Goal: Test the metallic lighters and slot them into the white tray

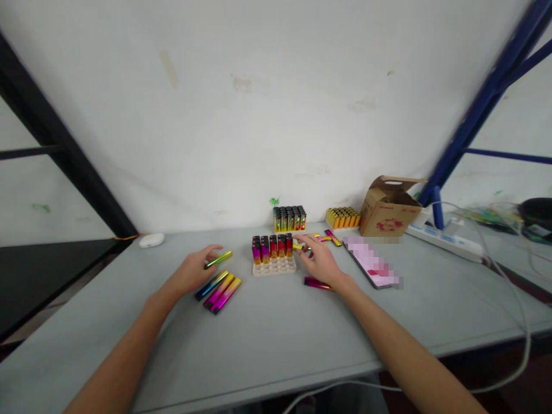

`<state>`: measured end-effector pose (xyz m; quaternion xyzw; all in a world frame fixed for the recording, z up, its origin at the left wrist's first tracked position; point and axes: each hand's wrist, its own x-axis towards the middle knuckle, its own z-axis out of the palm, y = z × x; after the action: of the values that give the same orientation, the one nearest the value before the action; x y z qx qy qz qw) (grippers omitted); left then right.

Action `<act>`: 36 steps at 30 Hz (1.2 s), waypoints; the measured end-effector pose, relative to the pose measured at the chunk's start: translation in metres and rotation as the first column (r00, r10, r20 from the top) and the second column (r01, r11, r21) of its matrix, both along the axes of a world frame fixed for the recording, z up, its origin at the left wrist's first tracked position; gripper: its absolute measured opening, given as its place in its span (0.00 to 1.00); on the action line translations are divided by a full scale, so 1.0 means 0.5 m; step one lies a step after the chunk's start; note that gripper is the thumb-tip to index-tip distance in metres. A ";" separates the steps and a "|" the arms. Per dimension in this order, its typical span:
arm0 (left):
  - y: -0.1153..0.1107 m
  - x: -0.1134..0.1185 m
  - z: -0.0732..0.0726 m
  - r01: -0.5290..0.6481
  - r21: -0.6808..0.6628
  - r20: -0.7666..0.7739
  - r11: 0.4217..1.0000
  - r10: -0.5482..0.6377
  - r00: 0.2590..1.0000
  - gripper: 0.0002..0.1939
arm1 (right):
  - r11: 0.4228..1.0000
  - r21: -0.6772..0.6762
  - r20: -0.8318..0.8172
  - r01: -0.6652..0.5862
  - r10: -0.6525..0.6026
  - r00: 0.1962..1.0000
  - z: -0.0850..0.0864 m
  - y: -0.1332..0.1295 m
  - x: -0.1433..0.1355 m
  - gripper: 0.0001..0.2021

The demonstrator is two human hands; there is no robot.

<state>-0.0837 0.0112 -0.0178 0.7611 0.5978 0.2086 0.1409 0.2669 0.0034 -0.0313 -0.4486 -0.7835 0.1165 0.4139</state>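
My left hand (195, 270) is closed on a shiny yellow-green lighter (219, 260), held at a slant just above the table. Below it lie a blue-and-yellow lighter (212, 285) and two purple-and-yellow ones (226, 295), side by side. A white tray with holes (273, 269) stands between my hands; upright red and purple lighters (271, 248) fill its back rows, its front holes are bare. Right of the tray, the fingers of my right hand (319, 260) close around a yellow lighter (297, 247), partly hidden by them. A dark magenta lighter (317, 283) lies under my right wrist.
By the wall stand a block of black-topped lighters (290, 219) and a tray of yellow-orange ones (343, 218). Loose lighters (333, 237) lie behind my right hand. Further right are a phone (370, 263), an open cardboard box (386, 210) and a power strip (446, 242) with cables.
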 end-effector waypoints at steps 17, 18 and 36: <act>-0.024 0.013 0.040 0.097 -0.008 -0.067 0.995 -0.097 0.993 0.20 | 1.000 0.006 0.001 0.011 -0.011 1.000 0.002 -0.004 -0.001 0.19; -0.029 0.012 0.045 0.109 -0.072 -0.089 0.991 -0.115 0.989 0.20 | 1.000 0.007 0.000 0.009 -0.009 1.000 0.002 -0.004 -0.001 0.19; -0.042 0.038 0.053 0.207 -0.329 -0.139 0.921 -0.264 0.954 0.19 | 1.000 -0.014 0.022 0.001 0.000 1.000 0.001 -0.003 -0.003 0.20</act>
<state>-0.0648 -0.0099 0.0086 0.8117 0.5372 0.0234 0.2283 0.2653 0.0020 -0.0307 -0.4529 -0.7871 0.1171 0.4021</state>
